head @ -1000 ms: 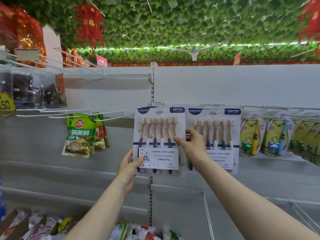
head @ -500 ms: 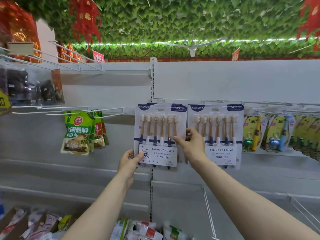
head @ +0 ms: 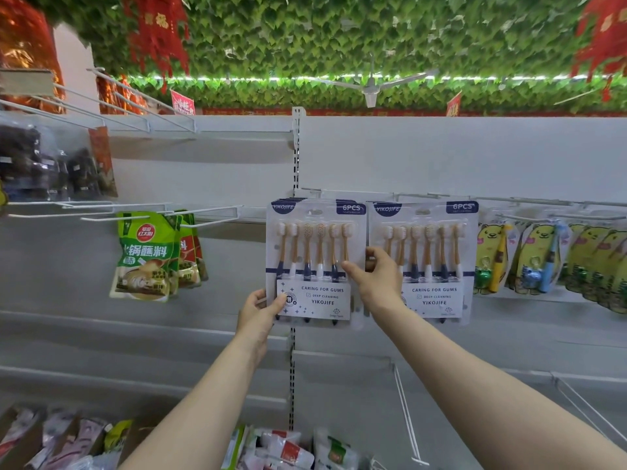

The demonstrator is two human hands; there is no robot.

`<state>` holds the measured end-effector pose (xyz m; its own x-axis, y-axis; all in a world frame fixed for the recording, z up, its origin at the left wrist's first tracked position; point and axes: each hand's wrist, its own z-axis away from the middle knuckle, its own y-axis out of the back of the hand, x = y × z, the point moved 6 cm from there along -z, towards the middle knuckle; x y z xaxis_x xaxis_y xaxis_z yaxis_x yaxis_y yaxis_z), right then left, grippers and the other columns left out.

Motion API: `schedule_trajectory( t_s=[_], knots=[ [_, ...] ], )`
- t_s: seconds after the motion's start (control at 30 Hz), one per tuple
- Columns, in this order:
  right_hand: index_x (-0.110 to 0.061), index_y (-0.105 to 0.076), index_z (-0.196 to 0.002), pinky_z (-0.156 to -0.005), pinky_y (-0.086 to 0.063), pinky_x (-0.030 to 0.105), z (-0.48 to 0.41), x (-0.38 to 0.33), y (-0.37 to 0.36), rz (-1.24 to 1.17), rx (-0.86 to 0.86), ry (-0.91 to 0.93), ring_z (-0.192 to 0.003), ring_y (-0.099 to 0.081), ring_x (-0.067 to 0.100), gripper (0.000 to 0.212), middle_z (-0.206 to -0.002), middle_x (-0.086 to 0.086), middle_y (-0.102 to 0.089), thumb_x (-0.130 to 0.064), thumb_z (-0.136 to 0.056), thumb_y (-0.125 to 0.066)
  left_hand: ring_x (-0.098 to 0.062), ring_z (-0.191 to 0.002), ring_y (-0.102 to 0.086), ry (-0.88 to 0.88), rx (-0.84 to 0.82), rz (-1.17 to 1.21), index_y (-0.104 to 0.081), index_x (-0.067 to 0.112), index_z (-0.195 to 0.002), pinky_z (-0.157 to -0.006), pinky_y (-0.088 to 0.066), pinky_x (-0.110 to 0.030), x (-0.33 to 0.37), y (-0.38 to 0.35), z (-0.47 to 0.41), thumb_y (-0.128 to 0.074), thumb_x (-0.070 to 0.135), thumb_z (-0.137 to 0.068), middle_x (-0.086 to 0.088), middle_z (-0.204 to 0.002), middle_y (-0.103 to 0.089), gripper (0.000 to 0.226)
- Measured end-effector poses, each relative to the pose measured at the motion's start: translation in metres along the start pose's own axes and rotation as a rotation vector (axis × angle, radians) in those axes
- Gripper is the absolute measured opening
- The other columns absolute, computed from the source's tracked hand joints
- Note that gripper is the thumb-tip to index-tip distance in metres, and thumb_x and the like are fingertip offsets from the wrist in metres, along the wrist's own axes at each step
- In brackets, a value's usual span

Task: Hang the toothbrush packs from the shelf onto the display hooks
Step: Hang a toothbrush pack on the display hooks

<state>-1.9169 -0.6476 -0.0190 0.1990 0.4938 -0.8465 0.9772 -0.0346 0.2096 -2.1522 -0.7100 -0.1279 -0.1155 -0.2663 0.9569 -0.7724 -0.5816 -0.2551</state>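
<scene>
Head view: fingers of left hand and right hand pinch YIKOJIFE "6PCS" pack.

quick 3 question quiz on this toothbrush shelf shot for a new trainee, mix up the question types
1. True or false: the yellow bear packs hang to the right of the right toothbrush pack.
2. Where does the left hand grip the left toothbrush pack? A) top edge B) lower left corner C) right edge
3. Fill in: the right hand pinches the left toothbrush pack by its ___ edge.

Key: 1 true; 2 B; 3 right
</scene>
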Motion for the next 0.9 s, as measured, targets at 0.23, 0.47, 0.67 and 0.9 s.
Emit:
schedule_trajectory(
  t_s=[0.23, 0.47, 0.67, 0.9],
  knots=[
    [-0.014, -0.064, -0.109, -0.078, -0.043, 0.025, -0.004, 0.003, -0.002, 0.023, 0.016, -0.015, -0.089, -0.059, 0.014, 0.034, -0.092, -0.005, -0.063, -0.029, -0.083, -0.079, -0.021, -0.103, -0.064, -0.073, 0.041, -0.088, -0.056, 0.008, -0.122, -0.098, -0.05, -0.039, 0.011, 0.0, 0.008, -0.073, 0.014, -0.088, -0.008, -0.113, -0.068, 0.039],
    [-0.013, -0.064, -0.114, -0.082, -0.047, 0.027, -0.004, 0.005, -0.002, 0.034, 0.018, -0.037, -0.097, -0.061, 0.017, 0.04, -0.099, -0.003, -0.065, -0.033, -0.083, -0.079, -0.022, -0.108, -0.063, -0.056, 0.052, -0.149, -0.055, 0.01, -0.125, -0.102, -0.049, -0.044, 0.012, 0.002, 0.011, -0.076, 0.02, -0.086, -0.006, -0.117, -0.067, 0.045],
    [-0.013, -0.064, -0.114, -0.081, -0.047, 0.028, -0.003, 0.004, -0.001, 0.044, 0.018, -0.04, -0.097, -0.062, 0.017, 0.039, -0.1, -0.002, -0.066, -0.033, -0.083, -0.079, -0.022, -0.107, -0.063, -0.049, 0.075, -0.162, -0.056, 0.012, -0.125, -0.101, -0.049, -0.044, 0.014, 0.003, 0.019, -0.076, 0.023, -0.086, -0.006, -0.117, -0.067, 0.045],
    [-0.013, -0.061, -0.118, -0.063, -0.047, 0.017, 0.003, 0.001, 0.0, 0.064, -0.032, -0.071, -0.094, -0.061, 0.017, 0.039, -0.109, 0.001, -0.066, -0.033, -0.088, -0.074, -0.022, -0.107, -0.061, -0.036, 0.117, -0.212, -0.055, 0.014, -0.124, -0.09, -0.045, -0.034, 0.023, 0.002, 0.029, -0.075, 0.023, -0.087, -0.006, -0.12, -0.066, 0.043]
  ],
)
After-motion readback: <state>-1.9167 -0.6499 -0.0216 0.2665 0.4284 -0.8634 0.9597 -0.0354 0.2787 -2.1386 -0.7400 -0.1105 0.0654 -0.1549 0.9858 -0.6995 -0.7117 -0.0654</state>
